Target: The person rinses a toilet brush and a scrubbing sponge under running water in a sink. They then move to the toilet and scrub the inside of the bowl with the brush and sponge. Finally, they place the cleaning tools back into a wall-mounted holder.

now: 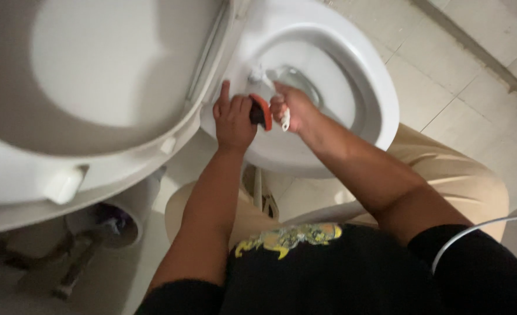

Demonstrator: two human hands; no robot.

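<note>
**Two hands at the back rim of a toilet bowl**

One white toilet bowl [381, 111] fills the upper middle of the view, and everything else sits in relation to it. Its one seat and lid assembly [95, 87] is raised and tilted off to the bowl's left side, showing two small white bumpers on its underside.

Both of the person's hands meet at the near rim of the bowl, beside the hinge area. The left hand [233, 119] is curled around one small tool with an orange and black end [262, 111], its index finger stretched up toward the hinge while the other fingers are closed on the tool. The right hand [292, 108], just beside it and over the bowl's inner edge, is closed around one small white piece [284, 119]; what that piece is cannot be told.

Under the bowl's near edge lie the person's two knees in tan trousers [462, 175]. Beyond the bowl's right side is a pale tiled floor [445, 64]. One white cord [480, 228] crosses the black shirt sleeve nearest the camera.
</note>
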